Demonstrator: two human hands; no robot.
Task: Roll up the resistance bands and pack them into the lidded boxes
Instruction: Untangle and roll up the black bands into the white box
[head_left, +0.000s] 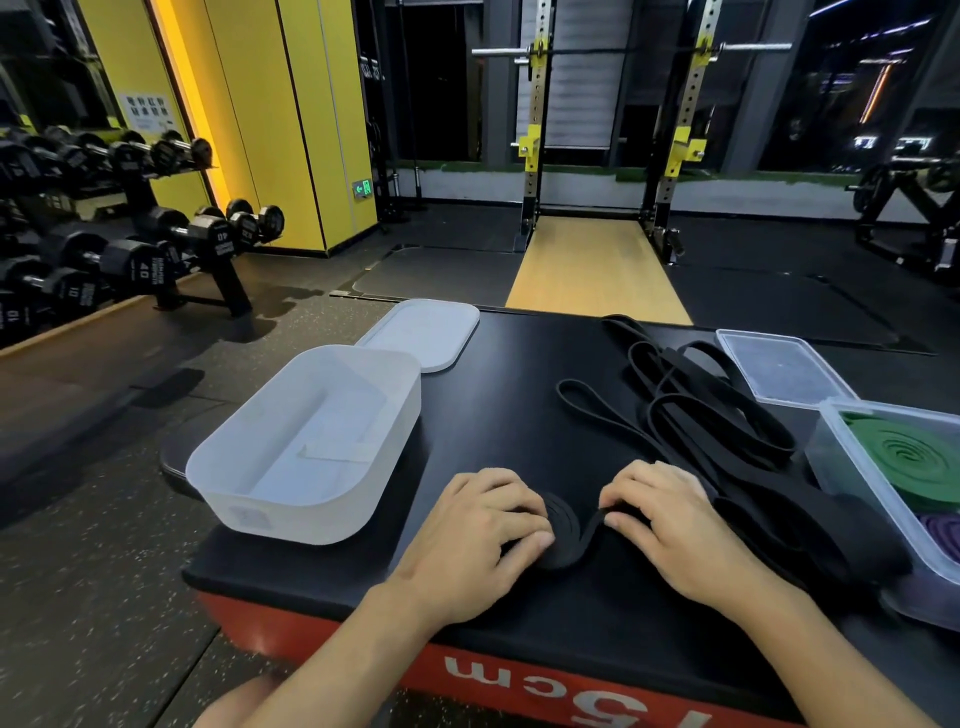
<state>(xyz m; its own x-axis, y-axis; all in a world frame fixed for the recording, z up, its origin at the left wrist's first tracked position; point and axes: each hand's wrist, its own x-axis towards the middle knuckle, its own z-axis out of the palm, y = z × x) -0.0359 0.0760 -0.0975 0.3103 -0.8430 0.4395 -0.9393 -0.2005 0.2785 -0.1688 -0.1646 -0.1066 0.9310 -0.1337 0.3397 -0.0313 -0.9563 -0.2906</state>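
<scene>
Two hands clamp one flat black rubber band (565, 535): left hand (475, 540) on its coil, right hand (670, 519) pinching. Tangled black loops (701, 405) defy counting.

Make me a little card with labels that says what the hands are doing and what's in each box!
left hand: grips the rolled part of the black band
right hand: pinches the band's flat tail
loose bands: black tangle lying behind the hands
white box: open, no bands inside; white lid behind it
clear box: open, holds a green roll and a purple roll; clear lid behind it
</scene>
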